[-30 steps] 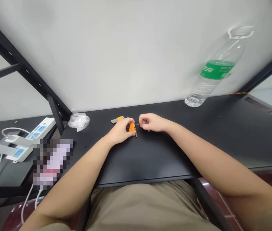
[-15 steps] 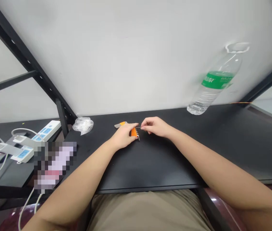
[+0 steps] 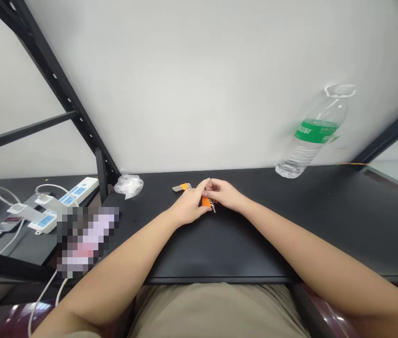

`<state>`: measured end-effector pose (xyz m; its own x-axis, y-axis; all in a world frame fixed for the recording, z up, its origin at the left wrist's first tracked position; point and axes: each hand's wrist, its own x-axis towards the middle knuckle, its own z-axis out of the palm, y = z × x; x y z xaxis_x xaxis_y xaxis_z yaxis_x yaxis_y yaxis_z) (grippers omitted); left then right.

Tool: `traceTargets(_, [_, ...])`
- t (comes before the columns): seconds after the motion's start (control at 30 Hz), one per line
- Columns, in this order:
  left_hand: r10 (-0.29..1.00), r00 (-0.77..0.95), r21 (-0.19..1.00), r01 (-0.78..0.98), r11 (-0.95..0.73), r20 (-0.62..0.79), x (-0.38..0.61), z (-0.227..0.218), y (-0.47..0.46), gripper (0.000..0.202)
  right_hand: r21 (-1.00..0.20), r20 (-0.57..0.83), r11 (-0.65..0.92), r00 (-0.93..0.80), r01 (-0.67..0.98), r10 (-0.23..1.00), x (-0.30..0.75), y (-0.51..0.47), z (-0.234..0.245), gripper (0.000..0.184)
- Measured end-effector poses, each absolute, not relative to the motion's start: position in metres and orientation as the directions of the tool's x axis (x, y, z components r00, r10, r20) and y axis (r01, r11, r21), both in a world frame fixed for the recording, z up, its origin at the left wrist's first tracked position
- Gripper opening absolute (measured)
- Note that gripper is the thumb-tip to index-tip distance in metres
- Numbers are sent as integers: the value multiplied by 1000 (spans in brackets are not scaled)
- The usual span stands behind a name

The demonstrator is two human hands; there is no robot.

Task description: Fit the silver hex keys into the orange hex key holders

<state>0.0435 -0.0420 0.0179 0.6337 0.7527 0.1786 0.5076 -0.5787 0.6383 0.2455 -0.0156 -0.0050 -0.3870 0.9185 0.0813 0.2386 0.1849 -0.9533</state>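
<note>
My left hand (image 3: pixel 188 207) is closed around an orange hex key holder (image 3: pixel 206 202), held low over the black table (image 3: pixel 220 249). Bent silver ends of several hex keys (image 3: pixel 213 205) stick out of its right side. My right hand (image 3: pixel 227 195) meets the left at the holder's upper part, thumb and fingers pinched. The thin hex key that these fingers grip is mostly hidden now. Just behind my left hand lies a second orange holder (image 3: pixel 184 187) with silver hex keys, partly covered by the hand.
A crumpled clear plastic bag (image 3: pixel 129 186) lies at the back left. A large water bottle (image 3: pixel 311 134) leans on the wall at right. Power strips (image 3: pixel 47 221) with chargers and white cables stand left, past a black metal post (image 3: pixel 101 173). A pixelated patch (image 3: pixel 88 241) covers something.
My right hand has moved left to the holder, bringing the thin hex key with it; the gap between my hands has closed. The view has shifted slightly.
</note>
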Motion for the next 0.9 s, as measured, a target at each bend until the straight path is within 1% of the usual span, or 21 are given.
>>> traceTargets(0.1, [736,647,608,506,-612,202,44,16,-42,87,-954,50,167,-420,248,906,248,-15,-4,47])
traceTargets(0.2, [741,637,612,505,-609,212,44,12,-41,84,-985,4,81,-444,154,896,250,-14,-6,46])
traceTargets(0.3, [782,595,616,549,-565,187,43,10,-38,85,-996,-27,12,-438,86,899,248,-14,-9,46])
traceTargets(0.4, [841,516,610,618,-496,161,42,10,-36,91,-997,-11,23,-407,79,913,244,-17,-12,43])
traceTargets(0.43, [857,487,604,637,-479,166,41,11,-36,90,-996,0,34,-394,79,919,244,-18,-13,42])
traceTargets(0.5, [860,477,606,636,-478,178,41,10,-36,76,-998,3,28,-377,63,926,244,-19,-13,40])
traceTargets(0.57, [825,531,606,597,-526,193,42,10,-35,55,-999,-33,-22,-400,33,916,247,-19,-13,40])
traceTargets(0.63, [795,570,590,575,-567,207,44,11,-35,45,-997,-74,-54,-459,56,885,249,-17,-12,43])
traceTargets(0.67, [788,578,581,575,-576,210,44,12,-35,45,-995,-82,-45,-479,87,874,250,-16,-12,46])
traceTargets(0.73, [792,576,582,580,-570,202,41,20,-38,58,-987,-57,22,-474,159,879,249,-15,-11,50])
traceTargets(0.77, [797,572,593,578,-561,196,38,26,-39,68,-978,-31,66,-455,196,890,249,-15,-10,50])
traceTargets(0.8, [807,560,621,569,-540,188,34,34,-40,81,-967,-4,106,-435,230,900,248,-15,-10,48])
traceTargets(0.87, [848,491,669,563,-485,201,27,51,-40,78,-942,7,145,-417,301,909,247,-14,-8,44])
traceTargets(0.9, [865,458,684,565,-462,205,25,59,-37,70,-936,-1,135,-386,324,923,248,-14,-7,41])
